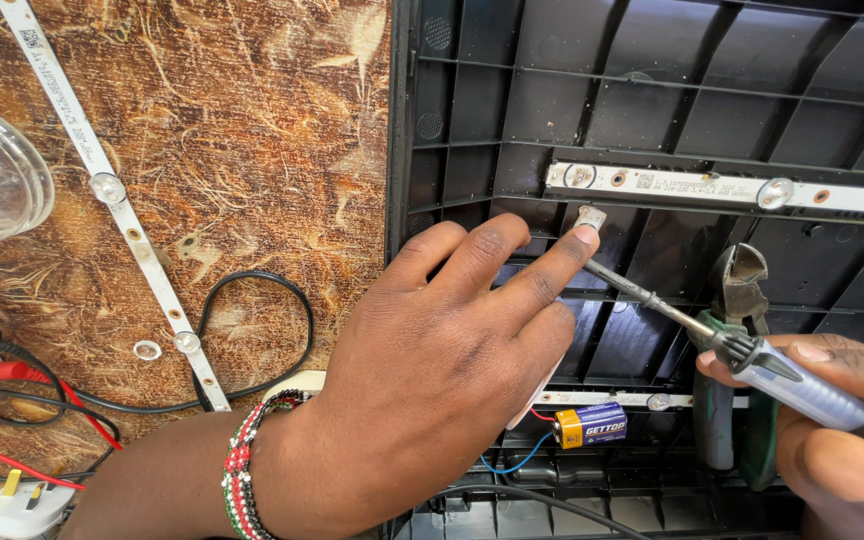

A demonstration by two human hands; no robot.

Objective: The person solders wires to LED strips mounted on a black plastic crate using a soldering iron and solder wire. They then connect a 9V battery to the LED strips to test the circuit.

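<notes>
A small rectangular battery [592, 424] with a blue and yellow label lies below the left hand [432, 370]. Tiny white square code stickers sit on two light strips [722, 188].

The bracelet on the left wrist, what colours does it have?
Red, white, black and green beads, seen in the head view.

Both hands are bare — no gloves, no rings on the fingers that show. The left hand [432, 370] is seen from the back, with its forearm also bare up to the lower edge of the view, no sleeve reaching the wrist. Around that wrist sits a beaded bracelet [244, 468] — a broad band of small beads in rows of red, white, black and green, worn snug just behind the hand. The right hand [832, 420] shows only in part at the right edge; its thumbnail is short and plain, and no sleeve or band is visible there.
</notes>
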